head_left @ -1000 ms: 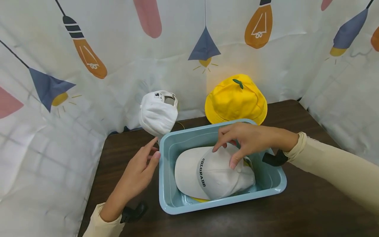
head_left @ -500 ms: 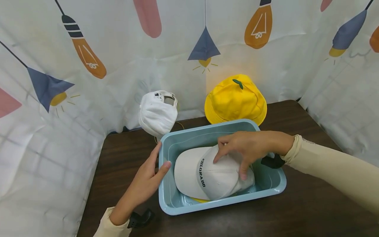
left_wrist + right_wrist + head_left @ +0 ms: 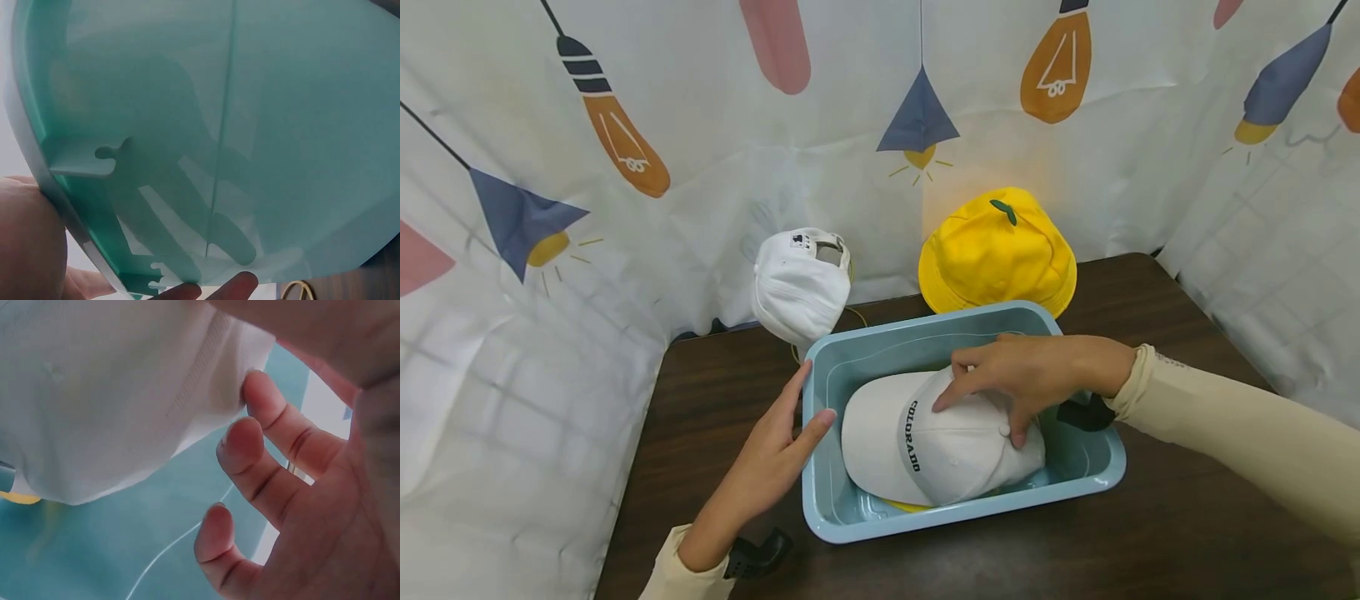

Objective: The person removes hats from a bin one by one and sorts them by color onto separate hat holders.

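A light blue plastic basin (image 3: pixel 962 514) holds an off-white baseball cap (image 3: pixel 947 450) lettered COLORADO, its brim toward the left end. Some yellow material (image 3: pixel 907 506) peeks out from under the cap. My right hand (image 3: pixel 1037 375) arches over the crown, index finger and thumb spread and touching it. In the right wrist view the other fingers are loosely bent beside the cap's cloth (image 3: pixel 125 394). At the basin's left end, my left hand (image 3: pixel 760 462) lies with extended fingers against the outer wall and its thumb over the rim. The left wrist view shows that wall (image 3: pixel 300 125) close up.
Behind the basin, a white cap (image 3: pixel 801 287) sits at the back left, with thin gold wire showing beside it. A yellow bucket hat (image 3: pixel 1000 250) with a green leaf stands at the back right. The dark wooden table (image 3: pixel 1150 542) backs onto a patterned curtain (image 3: pixel 850 183).
My left hand has moved right and come against the basin's end. My right hand has lowered onto the crown, its thumb shifting toward the back of the cap. Cap and basin stay put.
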Demonstrator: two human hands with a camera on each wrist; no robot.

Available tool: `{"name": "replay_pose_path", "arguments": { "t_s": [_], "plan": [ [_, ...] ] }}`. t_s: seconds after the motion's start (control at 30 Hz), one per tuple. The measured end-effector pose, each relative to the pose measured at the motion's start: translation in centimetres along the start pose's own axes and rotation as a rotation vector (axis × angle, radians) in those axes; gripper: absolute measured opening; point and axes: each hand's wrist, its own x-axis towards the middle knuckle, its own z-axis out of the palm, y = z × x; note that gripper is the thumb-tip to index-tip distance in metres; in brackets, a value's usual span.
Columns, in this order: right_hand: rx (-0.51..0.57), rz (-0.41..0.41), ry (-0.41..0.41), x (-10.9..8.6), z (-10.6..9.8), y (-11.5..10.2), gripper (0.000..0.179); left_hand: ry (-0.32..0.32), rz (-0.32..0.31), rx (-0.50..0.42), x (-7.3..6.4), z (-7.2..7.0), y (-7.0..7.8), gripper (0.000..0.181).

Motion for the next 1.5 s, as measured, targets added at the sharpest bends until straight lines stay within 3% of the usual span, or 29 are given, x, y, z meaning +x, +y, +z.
{"name": "replay_pose_path", "arguments": {
  "t_s": [0.13, 0.4, 0.5, 1.07, 1.5],
  "plan": [
    [-0.011, -0.035, 0.036, 0.1, -0.1, 0.2, 0.081, 0.004, 0.001, 0.003, 0.0, 0.0, 0.0, 0.076],
    [0.174, -0.114, 0.193, -0.2, -0.6, 1.1, 0.051, 0.015, -0.003, -0.007, -0.1, 0.1, 0.1, 0.076],
    [0.195, -0.135, 0.248, -0.3, -0.8, 1.3, 0.043, 0.016, -0.004, -0.012, -0.2, 0.1, 0.2, 0.076],
    [0.027, -0.060, 0.386, -0.2, -1.3, 0.9, 0.026, 0.020, -0.004, -0.009, -0.3, 0.3, 0.3, 0.074],
    [0.118, -0.024, 0.482, 0.0, -1.5, 0.4, 0.023, 0.022, 0.008, -0.030, -0.4, 0.3, 0.3, 0.073]
  ]
}}
